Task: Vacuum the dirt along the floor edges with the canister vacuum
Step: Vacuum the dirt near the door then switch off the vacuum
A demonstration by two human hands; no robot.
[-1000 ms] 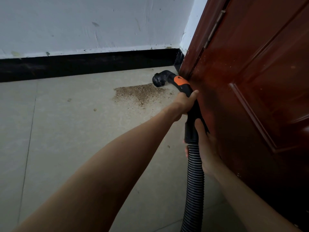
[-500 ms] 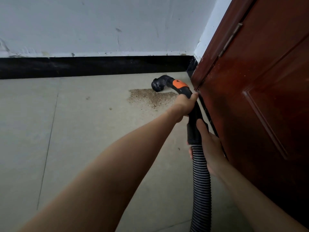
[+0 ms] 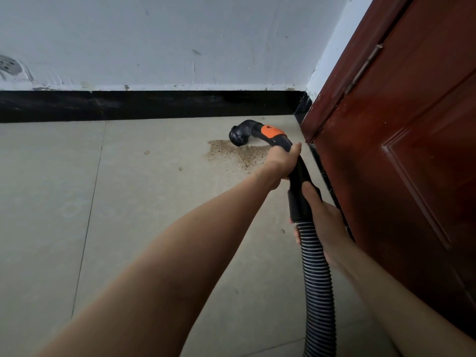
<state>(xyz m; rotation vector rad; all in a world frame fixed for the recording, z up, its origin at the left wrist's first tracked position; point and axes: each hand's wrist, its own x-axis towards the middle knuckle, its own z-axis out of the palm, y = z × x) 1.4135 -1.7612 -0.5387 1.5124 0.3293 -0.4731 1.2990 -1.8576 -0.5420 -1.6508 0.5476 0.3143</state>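
A black vacuum hose handle [image 3: 298, 176] with an orange band curves down to a round nozzle [image 3: 238, 134] that hovers at the far edge of a patch of brown dirt [image 3: 237, 153] on the beige floor near the corner. My left hand [image 3: 280, 161] grips the handle just below the orange band. My right hand [image 3: 327, 222] wraps the cuff where the ribbed black hose [image 3: 319, 292] begins. The hose runs down out of the bottom of the frame; the canister is not in view.
A black skirting board [image 3: 154, 105] runs along the white wall [image 3: 180, 39] ahead. A dark red wooden door [image 3: 412, 150] stands close on the right, its bottom edge beside the hose. Small crumbs [image 3: 146, 152] lie on the floor tiles [image 3: 51, 202] to the left.
The nozzle has swung left and forward over the dirt patch, and the patch looks smaller on its right side. The view has shifted left, so the door sits further right.
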